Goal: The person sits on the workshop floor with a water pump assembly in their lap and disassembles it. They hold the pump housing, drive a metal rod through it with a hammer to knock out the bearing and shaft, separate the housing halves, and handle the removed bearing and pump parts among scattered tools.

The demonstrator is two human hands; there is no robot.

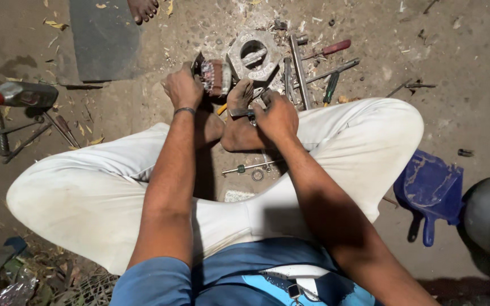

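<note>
Left hand [182, 88] clamps the coil [215, 76] steady against the feet [239, 122] — the right hand [276, 116], a little apart, grips a tool [240, 113] aimed at it.

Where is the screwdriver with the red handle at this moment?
In the head view, the red-handled screwdriver lies on the ground at upper right of centre, just right of the hexagonal metal housing.
</note>
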